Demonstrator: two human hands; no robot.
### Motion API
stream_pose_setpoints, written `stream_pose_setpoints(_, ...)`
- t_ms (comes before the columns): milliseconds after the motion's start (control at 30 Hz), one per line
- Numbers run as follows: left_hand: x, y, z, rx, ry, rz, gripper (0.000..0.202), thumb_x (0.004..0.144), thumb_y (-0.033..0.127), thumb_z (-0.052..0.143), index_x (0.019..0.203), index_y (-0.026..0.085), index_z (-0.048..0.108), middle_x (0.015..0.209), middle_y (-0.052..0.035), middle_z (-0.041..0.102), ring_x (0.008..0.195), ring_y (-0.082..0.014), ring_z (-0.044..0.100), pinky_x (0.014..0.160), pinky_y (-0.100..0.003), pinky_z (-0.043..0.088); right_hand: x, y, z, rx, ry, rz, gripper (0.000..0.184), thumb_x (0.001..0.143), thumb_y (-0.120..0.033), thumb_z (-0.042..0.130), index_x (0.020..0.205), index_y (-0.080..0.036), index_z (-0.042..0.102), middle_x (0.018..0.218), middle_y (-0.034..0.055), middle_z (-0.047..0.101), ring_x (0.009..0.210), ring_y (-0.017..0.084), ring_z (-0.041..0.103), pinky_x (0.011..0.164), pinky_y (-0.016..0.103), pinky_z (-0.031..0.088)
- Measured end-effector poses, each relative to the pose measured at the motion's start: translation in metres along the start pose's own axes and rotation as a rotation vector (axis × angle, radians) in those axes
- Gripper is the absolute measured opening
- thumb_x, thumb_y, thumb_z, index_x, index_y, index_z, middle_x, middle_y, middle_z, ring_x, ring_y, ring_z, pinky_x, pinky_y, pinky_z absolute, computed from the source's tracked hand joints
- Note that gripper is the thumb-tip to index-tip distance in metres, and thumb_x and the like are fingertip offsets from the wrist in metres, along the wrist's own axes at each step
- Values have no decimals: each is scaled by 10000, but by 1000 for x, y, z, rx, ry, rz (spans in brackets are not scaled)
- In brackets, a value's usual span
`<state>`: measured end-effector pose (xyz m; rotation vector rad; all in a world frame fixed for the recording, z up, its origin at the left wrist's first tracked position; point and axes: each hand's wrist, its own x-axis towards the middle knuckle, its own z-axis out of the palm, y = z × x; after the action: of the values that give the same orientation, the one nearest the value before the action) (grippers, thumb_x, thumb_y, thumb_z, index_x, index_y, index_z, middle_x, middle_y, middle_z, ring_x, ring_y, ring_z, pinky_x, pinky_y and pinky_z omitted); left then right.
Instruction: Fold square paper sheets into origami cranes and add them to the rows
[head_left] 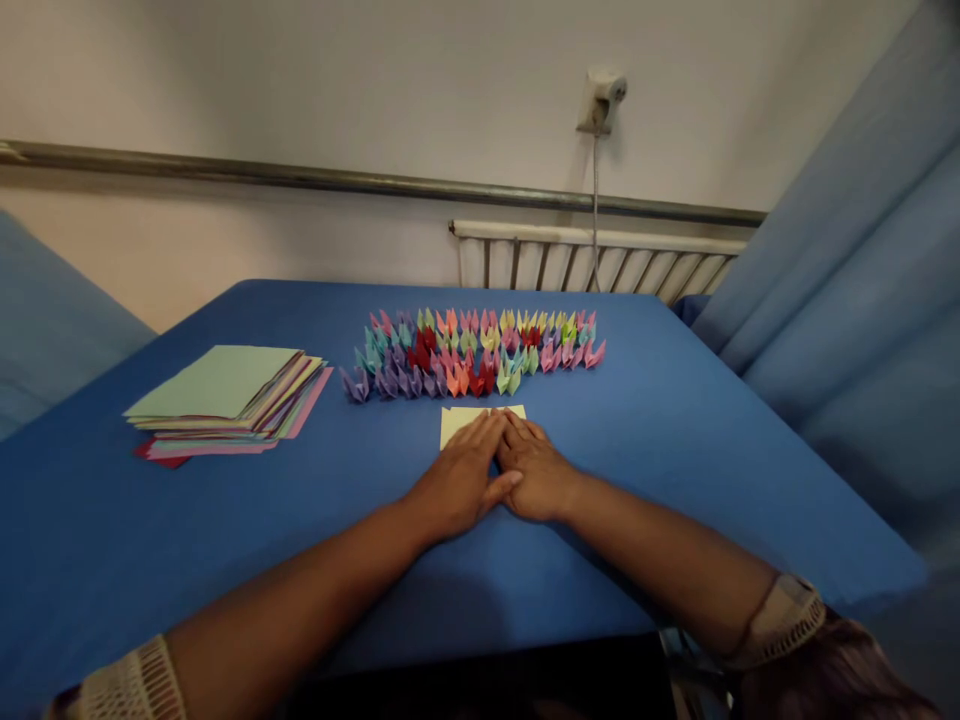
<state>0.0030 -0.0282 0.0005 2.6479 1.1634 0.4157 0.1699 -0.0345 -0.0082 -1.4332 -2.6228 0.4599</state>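
My left hand (457, 478) and my right hand (534, 470) lie flat side by side on a pale yellow sheet of paper (454, 420) in the middle of the blue table (675, 440). The fingers of both are stretched out and press the sheet down, thumbs touching. The hands hide most of the sheet; only its far edge and left corner show. Just beyond the sheet stand rows of several small folded paper figures (472, 352) in purple, red, pink, green and yellow.
A stack of coloured paper sheets (225, 400) lies on the table's left part. Behind the table are a wall with a metal rail (300, 178), a white radiator (600, 262) and a cord. Blue fabric (862, 280) hangs at the right.
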Motion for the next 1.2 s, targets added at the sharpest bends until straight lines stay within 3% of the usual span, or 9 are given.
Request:
stream_pose_setpoints(100,-3,5,5,7,-119,-14,816,909,612,379,1505,92,174,1569,-186,201,1456,-294,169,1169,-463,206,2,1,0,-11,-24,-5,807,892,-487,444,1518,-71,149,1582,184,149,1467,312,55,1166,457,108)
stream_pose_setpoints(200,-5,-3,2,67,-174,-74,880,883,678,348,1504,78,183,1563,-213,193,1454,-328,147,1161,-486,185,2,2,1,-20,-4,-3,804,900,-511,425,1515,-64,162,1580,192,147,1465,313,76,1159,465,124)
stream_pose_setpoints(367,-13,-16,-6,192,-207,-181,968,848,742,303,1471,2,261,1537,-280,198,1441,-397,137,1134,-529,189,-3,2,2,-60,47,66,853,896,-593,407,1487,-7,221,1561,229,179,1455,333,127,1144,480,169)
stream_pose_setpoints(700,-13,-12,-10,238,-207,-223,1008,810,757,384,1461,-6,290,1526,-295,220,1431,-416,163,1131,-520,185,-7,17,-1,-124,116,370,949,867,-700,366,1463,30,264,1531,284,215,1434,388,172,1114,537,201)
stream_pose_setpoints(833,-13,-14,-10,214,-221,-222,959,801,762,403,1483,96,299,1548,-260,196,1431,-432,144,1123,-540,176,-8,7,0,-151,197,230,913,872,-650,428,1495,-19,209,1582,207,85,1460,356,60,1142,528,143)
stream_pose_setpoints(967,-14,-14,-11,196,-229,-210,910,787,763,430,1486,191,315,1561,-220,200,1427,-452,130,1103,-570,183,-10,-2,0,-86,93,24,740,937,-538,382,1497,-76,242,1580,154,173,1464,301,105,1150,495,165)
stream_pose_setpoints(1100,-18,-8,-16,226,-226,-111,875,795,734,462,1465,180,363,1558,-210,219,1440,-423,108,1116,-569,158,-13,0,-4,-40,14,-21,775,923,-574,393,1494,-71,247,1556,179,240,1449,305,175,1134,494,209)
stream_pose_setpoints(1200,-23,-3,-23,258,-226,-41,846,779,728,494,1385,137,485,1527,-216,298,1442,-408,121,1126,-572,138,-14,3,-8,-56,7,-3,816,908,-600,410,1484,-43,259,1547,199,252,1444,312,188,1134,491,209)
